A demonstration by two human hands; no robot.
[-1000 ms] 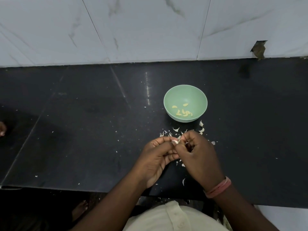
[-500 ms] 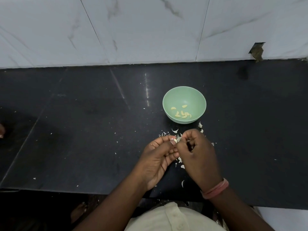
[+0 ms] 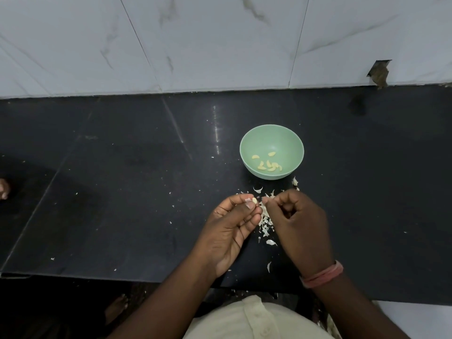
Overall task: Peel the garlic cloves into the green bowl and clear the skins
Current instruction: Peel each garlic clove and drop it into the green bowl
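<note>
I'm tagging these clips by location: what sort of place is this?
Most likely a home kitchen counter: a black polished stone countertop against a wall of white marble-look tiles, with a green bowl of peeled garlic cloves and garlic skins scattered before it.

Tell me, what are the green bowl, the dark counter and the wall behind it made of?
Green bowl: probably matte plastic or melamine; even pastel colour, no glare. Dark counter: likely polished black stone, showing a bright reflected streak and faint seams. Wall: glossy marble-look tiles, grey veins and straight joints; real marble or ceramic, I cannot tell.
</note>
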